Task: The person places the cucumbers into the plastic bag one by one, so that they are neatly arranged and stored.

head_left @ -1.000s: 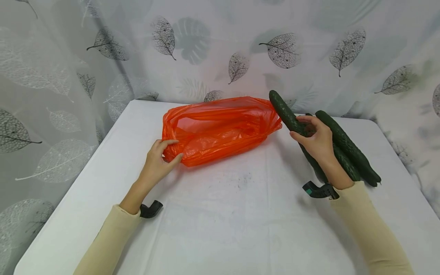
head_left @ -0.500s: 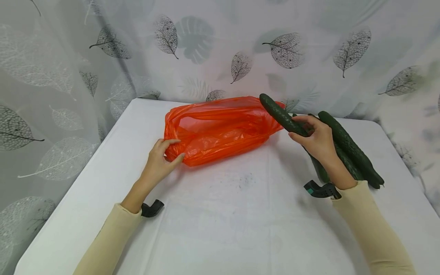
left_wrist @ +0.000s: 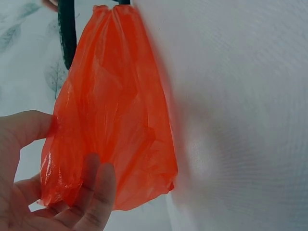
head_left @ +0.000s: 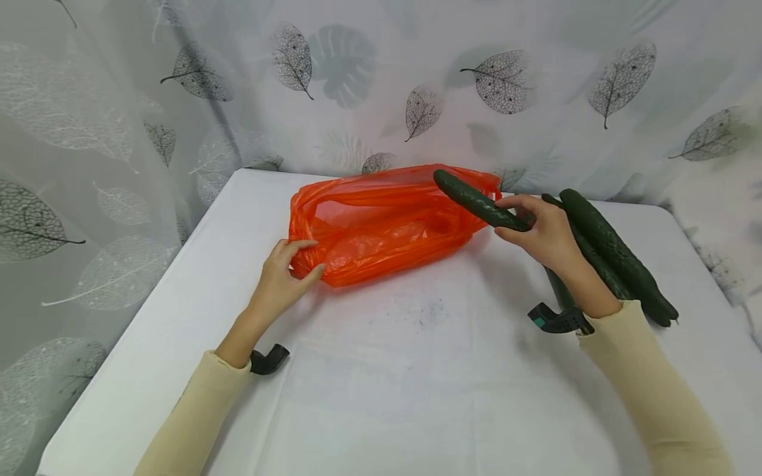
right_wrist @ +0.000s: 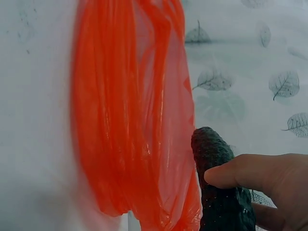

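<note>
An orange plastic bag (head_left: 387, 258) lies crosswise near the table's back edge, its upper side gaping. My left hand (head_left: 276, 281) holds the bag's left end, thumb and fingers curved round it; in the left wrist view a finger (left_wrist: 103, 192) lies against the film. My right hand (head_left: 544, 235) grips a dark green cucumber (head_left: 470, 198) between thumb and fingers. That cucumber slants up to the left, its far tip overlapping the bag's right part in the head view. In the right wrist view the cucumber (right_wrist: 219, 168) is right beside the bag; contact is unclear.
More cucumbers (head_left: 619, 248) lie side by side on the white table (head_left: 381, 390), behind and beneath the right hand, which partly hides them. A leaf-patterned curtain (head_left: 357, 86) hangs along the back and sides.
My right hand has swung the cucumber's far tip left and slightly down, from beside the bag to over its right part. My left hand stays at the bag's left end.
</note>
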The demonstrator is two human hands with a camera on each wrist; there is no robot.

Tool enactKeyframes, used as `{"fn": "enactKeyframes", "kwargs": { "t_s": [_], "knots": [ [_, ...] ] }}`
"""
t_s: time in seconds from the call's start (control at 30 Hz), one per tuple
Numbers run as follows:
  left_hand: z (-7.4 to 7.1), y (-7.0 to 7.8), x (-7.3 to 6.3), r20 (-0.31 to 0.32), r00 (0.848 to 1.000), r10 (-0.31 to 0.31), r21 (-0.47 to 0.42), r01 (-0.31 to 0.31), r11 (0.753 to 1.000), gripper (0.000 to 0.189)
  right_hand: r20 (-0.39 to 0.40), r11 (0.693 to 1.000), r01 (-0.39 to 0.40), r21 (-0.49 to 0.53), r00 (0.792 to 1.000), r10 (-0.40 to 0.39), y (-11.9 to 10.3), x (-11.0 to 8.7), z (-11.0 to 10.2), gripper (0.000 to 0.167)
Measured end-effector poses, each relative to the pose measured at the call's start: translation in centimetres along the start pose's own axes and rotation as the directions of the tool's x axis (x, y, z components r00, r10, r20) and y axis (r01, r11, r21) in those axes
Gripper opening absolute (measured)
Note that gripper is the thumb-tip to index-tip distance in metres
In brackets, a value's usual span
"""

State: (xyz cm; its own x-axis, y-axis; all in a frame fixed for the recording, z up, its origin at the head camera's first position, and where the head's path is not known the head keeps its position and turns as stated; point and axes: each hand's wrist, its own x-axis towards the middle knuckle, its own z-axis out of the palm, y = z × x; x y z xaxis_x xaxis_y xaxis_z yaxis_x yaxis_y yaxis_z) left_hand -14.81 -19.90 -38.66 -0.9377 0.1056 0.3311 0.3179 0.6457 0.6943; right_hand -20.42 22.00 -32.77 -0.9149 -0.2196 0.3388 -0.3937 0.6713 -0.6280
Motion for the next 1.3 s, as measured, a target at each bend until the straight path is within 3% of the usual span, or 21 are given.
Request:
{"fn": "enactKeyframes", "kwargs": {
  "t_s": [0.27,0.73,1.3],
  "knots": [
    [0.0,-0.1,-0.3,0.006,1.0,-0.02,0.004,0.02,1.0,0.044,0.087,1.0,0.012,0.003,0.996,-0.012,-0.5,0.8,0.1,0.039],
    [0.2,-0.3,-0.4,0.005,1.0,-0.01,0.008,0.01,1.0,0.044,0.131,0.994,0.106,-0.009,0.986,-0.104,-0.9,1.5,1.3,0.038],
    [0.1,0.0,-0.1,0.013,1.0,0.001,0.006,-0.002,1.0,0.042,0.184,0.994,0.113,0.003,0.977,-0.112,-1.6,3.0,1.4,0.034]
  ]
}}
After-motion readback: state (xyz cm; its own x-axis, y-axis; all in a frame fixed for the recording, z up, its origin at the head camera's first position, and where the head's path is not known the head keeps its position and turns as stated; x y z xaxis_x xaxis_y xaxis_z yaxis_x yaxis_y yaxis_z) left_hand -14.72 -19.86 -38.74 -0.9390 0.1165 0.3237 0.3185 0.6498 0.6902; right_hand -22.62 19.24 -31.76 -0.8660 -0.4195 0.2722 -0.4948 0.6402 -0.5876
